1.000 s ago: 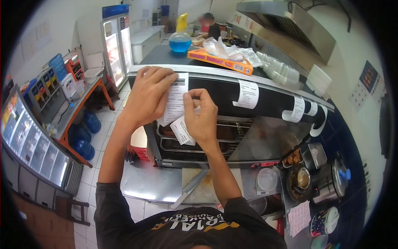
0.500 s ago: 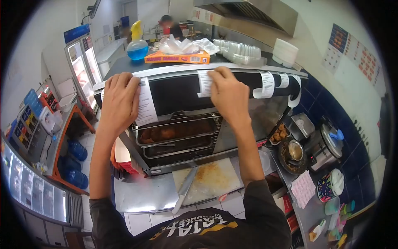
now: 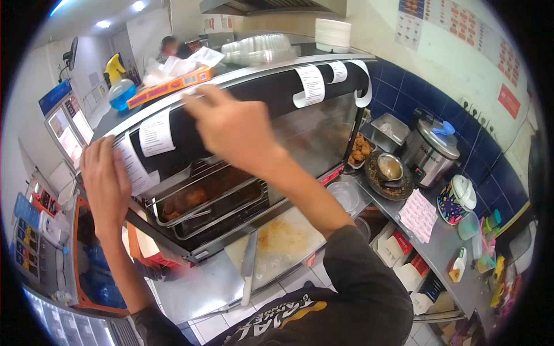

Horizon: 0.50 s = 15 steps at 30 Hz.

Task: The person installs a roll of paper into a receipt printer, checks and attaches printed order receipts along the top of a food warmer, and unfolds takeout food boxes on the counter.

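Observation:
My left hand (image 3: 106,187) is at the left end of the warming cabinet (image 3: 231,106), fingers closed at its top edge and thumb against a printed receipt (image 3: 135,168) hanging down the black front. A second receipt (image 3: 156,134) hangs just right of it, slightly curled. My right hand (image 3: 234,130) is over the cabinet's upper edge, right of the second receipt. Motion blurs its fingertips, and I cannot make out anything in them. More receipts, including a long curled one (image 3: 310,85), hang farther right. Inside the cabinet, browned food (image 3: 187,202) sits in a metal tray on racks.
A knife (image 3: 249,268) lies on a stained cutting board (image 3: 288,233) below the cabinet. On top stand a spray bottle (image 3: 120,89), an orange box (image 3: 170,87) and clear plastic lids (image 3: 259,49). A rice cooker (image 3: 430,153) and a pan (image 3: 375,179) occupy the right counter.
The view has turned right. The receipt held by my right hand now hangs beside the left one, and my right hand is off it. My left hand stays near the left receipt.

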Each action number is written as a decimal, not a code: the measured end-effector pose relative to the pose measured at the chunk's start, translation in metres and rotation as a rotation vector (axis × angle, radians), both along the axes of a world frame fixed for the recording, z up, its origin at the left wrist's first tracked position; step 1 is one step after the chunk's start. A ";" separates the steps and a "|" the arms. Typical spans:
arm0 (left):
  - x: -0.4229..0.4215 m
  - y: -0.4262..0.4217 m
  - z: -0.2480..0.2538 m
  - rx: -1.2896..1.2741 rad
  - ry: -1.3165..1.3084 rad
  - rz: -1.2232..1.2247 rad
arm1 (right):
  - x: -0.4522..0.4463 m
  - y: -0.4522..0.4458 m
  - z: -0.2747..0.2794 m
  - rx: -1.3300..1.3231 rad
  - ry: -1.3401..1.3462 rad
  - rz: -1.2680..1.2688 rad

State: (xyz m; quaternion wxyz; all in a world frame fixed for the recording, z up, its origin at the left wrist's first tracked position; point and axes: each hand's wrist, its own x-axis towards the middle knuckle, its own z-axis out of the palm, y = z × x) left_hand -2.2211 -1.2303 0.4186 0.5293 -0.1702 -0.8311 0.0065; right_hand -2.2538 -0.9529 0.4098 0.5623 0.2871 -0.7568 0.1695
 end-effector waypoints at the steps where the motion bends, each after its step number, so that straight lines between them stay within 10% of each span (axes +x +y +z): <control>1: 0.003 0.004 0.001 0.049 -0.020 0.007 | 0.008 0.034 0.001 -0.040 0.029 -0.053; 10: -0.037 0.248 0.018 -0.125 -0.064 -0.620 | -0.061 0.285 0.007 -0.068 0.032 -0.408; 15: -0.103 0.345 0.009 -0.166 -0.125 -0.478 | -0.092 0.298 0.008 0.066 -0.056 -0.369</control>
